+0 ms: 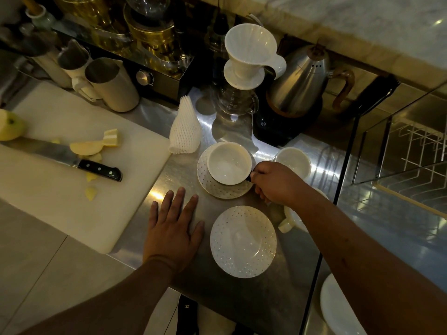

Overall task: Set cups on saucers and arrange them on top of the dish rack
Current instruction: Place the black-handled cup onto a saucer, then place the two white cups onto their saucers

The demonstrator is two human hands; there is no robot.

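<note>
Right hand (273,182): your fingers (254,176) are curled onto the handle of a white cup (228,163), grasping it. The handle is almost all hidden under them, only a dark sliver shows. The cup is just left of those fingertips, over a dotted saucer (223,193), off-centre toward its far edge. Can't tell if the base is fully seated

Left hand (174,228): flat on the counter (242,298), fingers straight and spread, released, holding nothing. The empty saucer (243,241) is just right of your thumb, close but apart

The second cup (294,162) stands on the counter just beyond your right knuckles, its near side covered by the hand. The third cup (289,221) is under your right wrist. Only the handle and a bit of wall show, and its orientation is unclear

The dish rack (416,151) is well right of your right fingers, behind a glass panel (362,141). It's dim and cut off at the frame edge, just white wire ribs readable

Left of your left fingers: a cutting board (60,189) with a knife (72,160) and apple pieces (87,147). Beyond the held cup: a foam sleeve (185,129), a white dripper (249,49) and a kettle (300,85). The back shelf is too dark to read. A white plate (338,310) at lower right is half hidden by your right forearm and cropped
</note>
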